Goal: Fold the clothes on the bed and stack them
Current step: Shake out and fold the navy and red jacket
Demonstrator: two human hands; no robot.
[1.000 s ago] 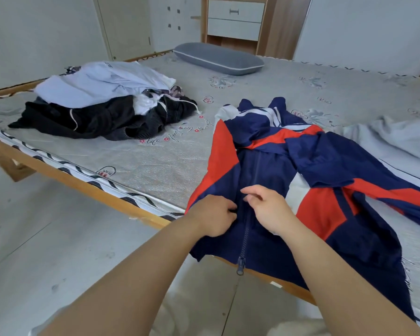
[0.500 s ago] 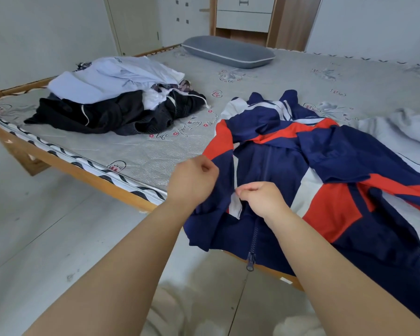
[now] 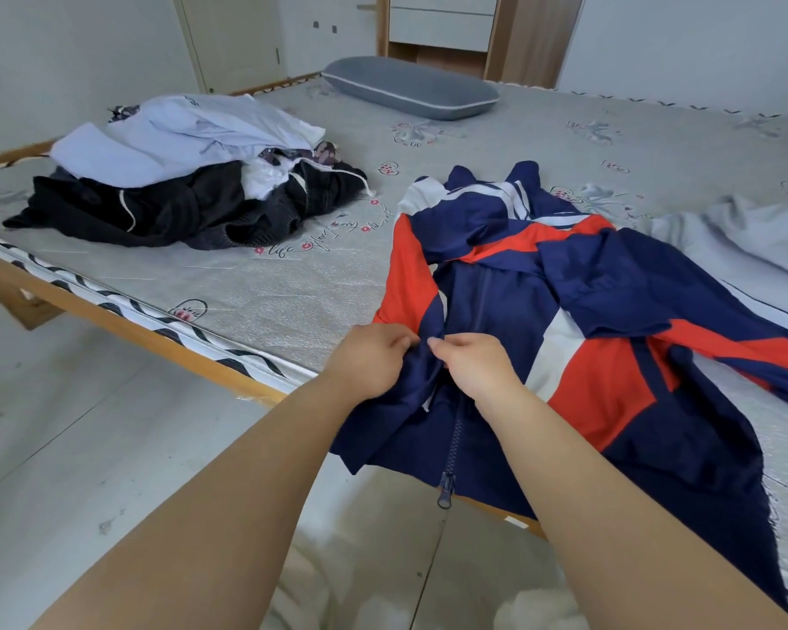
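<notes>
Seen from a head-worn camera looking down, one navy, red and white zip jacket lies front-up on the near right part of the bed, its hem hanging over the wooden bed edge toward the floor. Two bare hands meet at the jacket's front opening. The left hand has its fingers curled around a bunched fold of navy cloth on its side of the zip. The right hand pinches the cloth on the other side, fingers drawn together on the fabric. The one zipper pull dangles at the hem, so the front looks unfastened above it.

What could go wrong, as a judgement: the slippery cloth may slide off the bed because so much of it overhangs the edge. The two front panels may also go down uneven, since one side is already bunched, which would make a lopsided fold. A sleeve trailing to the right could get trapped under the body.

Counting the rest: one loose pile of unfolded clothes sits well apart at the far left, with pale blue pieces over dark ones; the number of garments in it cannot be told. One grey pillow lies at the far end. One pale grey cloth is crumpled at the right.
</notes>
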